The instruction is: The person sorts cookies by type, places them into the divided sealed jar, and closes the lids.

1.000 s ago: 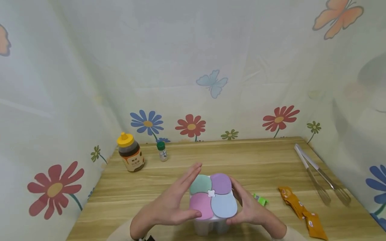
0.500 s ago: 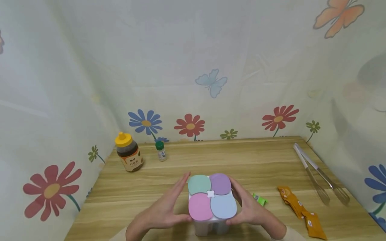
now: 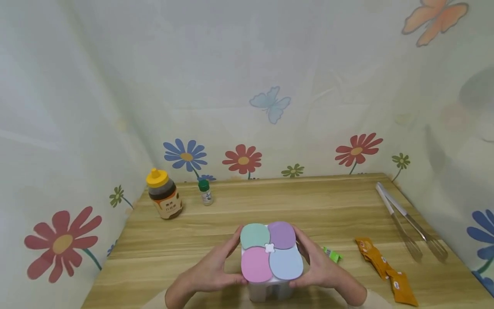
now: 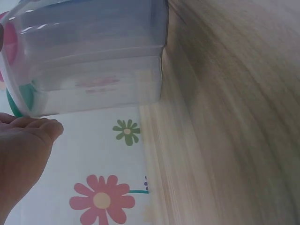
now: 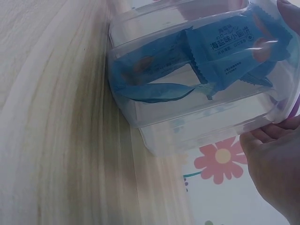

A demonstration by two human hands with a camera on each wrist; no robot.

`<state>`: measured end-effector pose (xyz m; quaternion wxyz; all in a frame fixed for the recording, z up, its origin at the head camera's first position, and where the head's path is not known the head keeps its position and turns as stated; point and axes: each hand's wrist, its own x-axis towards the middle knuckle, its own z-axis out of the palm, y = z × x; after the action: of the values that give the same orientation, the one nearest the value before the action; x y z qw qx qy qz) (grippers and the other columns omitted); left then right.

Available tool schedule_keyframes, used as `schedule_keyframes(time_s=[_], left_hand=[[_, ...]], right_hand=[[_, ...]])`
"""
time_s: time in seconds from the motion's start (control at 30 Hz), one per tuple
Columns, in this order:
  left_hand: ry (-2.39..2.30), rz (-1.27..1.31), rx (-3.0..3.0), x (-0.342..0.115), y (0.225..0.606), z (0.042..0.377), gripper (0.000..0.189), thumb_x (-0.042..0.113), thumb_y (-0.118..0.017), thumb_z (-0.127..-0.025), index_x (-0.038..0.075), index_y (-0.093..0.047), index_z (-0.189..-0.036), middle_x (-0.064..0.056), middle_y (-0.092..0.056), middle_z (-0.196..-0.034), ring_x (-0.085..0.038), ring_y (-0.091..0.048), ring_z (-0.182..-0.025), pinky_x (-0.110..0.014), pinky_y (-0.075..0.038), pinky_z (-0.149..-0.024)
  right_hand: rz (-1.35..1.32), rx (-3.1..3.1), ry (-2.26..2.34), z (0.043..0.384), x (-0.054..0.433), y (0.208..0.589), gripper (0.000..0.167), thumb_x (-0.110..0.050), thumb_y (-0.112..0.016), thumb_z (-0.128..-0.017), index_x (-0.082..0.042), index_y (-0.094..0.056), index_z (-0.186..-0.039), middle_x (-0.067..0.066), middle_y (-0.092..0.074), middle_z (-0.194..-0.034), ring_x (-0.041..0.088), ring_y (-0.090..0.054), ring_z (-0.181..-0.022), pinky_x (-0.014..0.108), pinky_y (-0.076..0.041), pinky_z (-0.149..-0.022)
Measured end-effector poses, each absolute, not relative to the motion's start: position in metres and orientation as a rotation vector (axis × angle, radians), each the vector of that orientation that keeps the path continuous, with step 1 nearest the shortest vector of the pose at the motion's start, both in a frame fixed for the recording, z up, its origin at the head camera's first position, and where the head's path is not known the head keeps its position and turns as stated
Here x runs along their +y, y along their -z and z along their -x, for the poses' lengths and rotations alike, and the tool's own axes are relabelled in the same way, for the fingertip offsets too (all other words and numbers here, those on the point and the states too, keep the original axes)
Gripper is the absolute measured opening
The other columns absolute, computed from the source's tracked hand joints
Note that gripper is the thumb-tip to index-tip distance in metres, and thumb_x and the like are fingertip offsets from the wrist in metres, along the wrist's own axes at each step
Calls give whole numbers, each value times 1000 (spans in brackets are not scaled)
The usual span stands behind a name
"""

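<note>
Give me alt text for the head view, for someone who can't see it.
A left hand and right hand cup a container with a pastel petal lid at a wood-grain table. A yellow-capped bottle and green-capped bottle stand back left; a green packet, orange packets and metal tongs lie to the right.

Unclear Chinese print — on blue plastic packets (image 5: 229, 49) inside the gripped clear plastic box (image 5: 201, 126), on a rounded yellow-capped brown bottle (image 3: 166, 199) beyond-left

In the head view, the pastel four-petal lid (image 3: 256, 264) is hiding most of the clear plastic box (image 3: 257, 293); lettering on the small green-capped bottle (image 3: 206, 196) is blurring past reading. The left wrist view is cutting off the left hand (image 4: 22, 157).
</note>
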<state>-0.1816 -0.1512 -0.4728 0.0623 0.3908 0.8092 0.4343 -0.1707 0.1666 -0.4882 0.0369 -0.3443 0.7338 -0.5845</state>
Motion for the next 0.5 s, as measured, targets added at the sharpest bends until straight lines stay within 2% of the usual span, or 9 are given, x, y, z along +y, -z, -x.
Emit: schedule_keyframes(time_s=[0.2,0.5], left_hand=[[-1492,-1134,2240,-150,475,182,111,31,-81,-79,14,-3,-157,-5,-16,-162,-21,-22,-147,-28,-28,-113],[-1561,-1118,2184,-143,476,178,107,29,-79,-81,16,-5,-157,-4,-15,-162,-22,-23,-147,-25,-29,-112]], right_hand=[[1056,2235,1788,171,165,487,118,-11,-88,-64,-11,-13,-155,13,-28,-157,7,-24,-145,18,-21,-112],[1126,2206,1777,175,170,486,118,-10,-88,-64,-6,-13,-155,18,-29,-155,10,-28,-144,19,-21,-113]])
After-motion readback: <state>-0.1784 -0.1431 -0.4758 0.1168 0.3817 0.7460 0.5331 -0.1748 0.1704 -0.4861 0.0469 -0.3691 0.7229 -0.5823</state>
